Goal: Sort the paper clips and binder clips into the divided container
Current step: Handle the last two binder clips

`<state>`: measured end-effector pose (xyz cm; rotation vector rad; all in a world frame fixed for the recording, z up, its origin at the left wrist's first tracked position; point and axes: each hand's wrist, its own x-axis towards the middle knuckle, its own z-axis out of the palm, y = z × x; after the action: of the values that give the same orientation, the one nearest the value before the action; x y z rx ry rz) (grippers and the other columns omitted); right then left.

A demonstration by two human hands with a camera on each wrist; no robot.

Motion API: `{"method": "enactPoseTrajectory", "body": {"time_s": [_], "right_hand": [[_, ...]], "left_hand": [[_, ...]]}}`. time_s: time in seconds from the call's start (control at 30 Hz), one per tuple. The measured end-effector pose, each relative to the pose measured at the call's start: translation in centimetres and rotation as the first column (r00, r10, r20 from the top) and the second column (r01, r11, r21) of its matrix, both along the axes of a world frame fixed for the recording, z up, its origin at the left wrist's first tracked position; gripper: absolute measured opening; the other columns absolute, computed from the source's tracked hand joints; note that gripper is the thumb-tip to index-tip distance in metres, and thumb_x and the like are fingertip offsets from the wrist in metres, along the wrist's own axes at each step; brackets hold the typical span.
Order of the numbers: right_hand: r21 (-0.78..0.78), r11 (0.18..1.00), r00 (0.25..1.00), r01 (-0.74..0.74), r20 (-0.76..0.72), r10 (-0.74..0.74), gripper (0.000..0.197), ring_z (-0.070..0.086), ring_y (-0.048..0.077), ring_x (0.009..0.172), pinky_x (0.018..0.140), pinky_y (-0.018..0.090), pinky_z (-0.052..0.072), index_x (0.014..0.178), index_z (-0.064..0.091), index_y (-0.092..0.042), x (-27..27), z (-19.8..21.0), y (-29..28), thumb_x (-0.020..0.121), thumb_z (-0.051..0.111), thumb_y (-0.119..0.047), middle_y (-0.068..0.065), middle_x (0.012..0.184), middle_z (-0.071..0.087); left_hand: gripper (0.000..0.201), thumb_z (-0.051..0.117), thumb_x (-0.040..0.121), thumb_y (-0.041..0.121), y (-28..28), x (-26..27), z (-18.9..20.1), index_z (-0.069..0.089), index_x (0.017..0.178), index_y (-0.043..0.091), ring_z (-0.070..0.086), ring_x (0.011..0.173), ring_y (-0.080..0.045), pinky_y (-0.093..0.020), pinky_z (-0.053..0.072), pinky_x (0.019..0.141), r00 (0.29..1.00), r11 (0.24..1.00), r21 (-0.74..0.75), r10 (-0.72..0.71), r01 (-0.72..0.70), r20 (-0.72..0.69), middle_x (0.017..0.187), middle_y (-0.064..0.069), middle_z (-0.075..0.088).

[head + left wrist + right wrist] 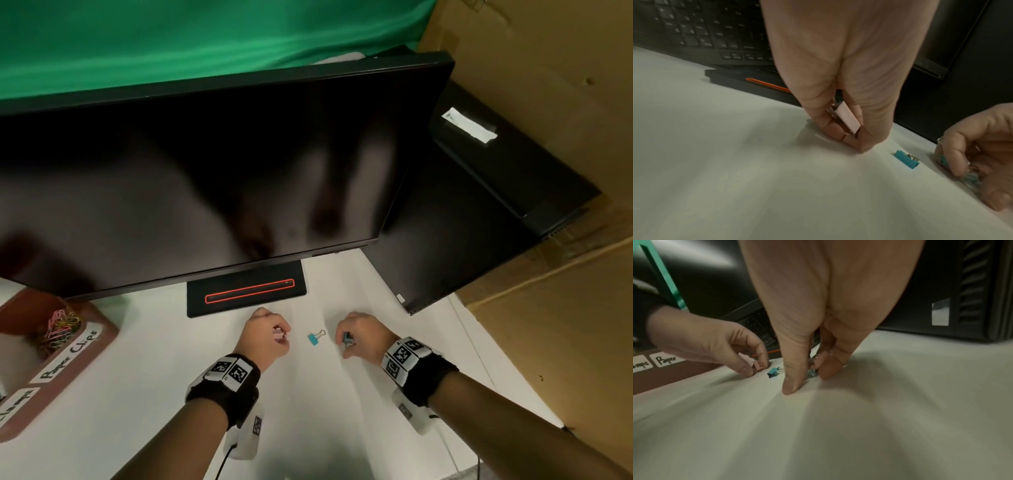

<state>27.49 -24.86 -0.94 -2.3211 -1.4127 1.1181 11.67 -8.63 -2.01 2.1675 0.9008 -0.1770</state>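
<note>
My left hand (274,334) (846,133) pinches a pale pink binder clip (846,118) (750,361) just above the white desk. A teal binder clip (315,336) (906,159) (773,372) lies loose on the desk between both hands. My right hand (352,337) (809,369) curls its fingers round a teal binder clip (347,340) (943,160), partly hidden by the fingers. The brown divided container (89,349) stands at the far left, with coloured paper clips (60,329) in the compartment labelled "Paper Clips".
A large black monitor (205,178) hangs over the back of the desk, its stand base (246,294) with a red line just beyond my hands. A black computer case (479,219) stands at the right. A keyboard (701,32) lies under the monitor.
</note>
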Motion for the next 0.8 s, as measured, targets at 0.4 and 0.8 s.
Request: {"method": "enactPoseTrajectory", "body": {"time_s": [0.4, 0.8], "right_hand": [[0.116, 0.993, 0.999, -0.005, -0.049, 0.011, 0.029, 0.057, 0.023, 0.105, 0.094, 0.022, 0.042, 0.111, 0.067, -0.011, -1.3, 0.3, 3.4, 0.082, 0.067, -0.009, 0.009, 0.115, 0.058], [-0.104, 0.971, 0.976, -0.214, 0.015, 0.217, 0.023, 0.057, 0.026, 0.106, 0.091, 0.029, 0.046, 0.106, 0.066, -0.01, -4.1, 0.6, 7.1, 0.083, 0.065, -0.01, 0.01, 0.115, 0.06]], "left_hand": [[0.024, 0.069, 0.07, 0.002, 0.5, -3.5, 1.0, 0.064, 0.075, 0.025, 0.058, 0.078, -0.009, -0.001, 0.038, 0.068, 0.993, 0.995, -0.045, 0.095, -0.092, 0.076, 0.096, -0.002, 0.055], [0.033, 0.067, 0.071, 0.001, 2.2, -8.9, 2.7, 0.06, 0.067, 0.033, 0.057, 0.075, 0.001, 0.002, 0.04, 0.064, 0.978, 0.981, -0.081, 0.183, -0.175, 0.099, 0.094, 0.001, 0.054]]}}
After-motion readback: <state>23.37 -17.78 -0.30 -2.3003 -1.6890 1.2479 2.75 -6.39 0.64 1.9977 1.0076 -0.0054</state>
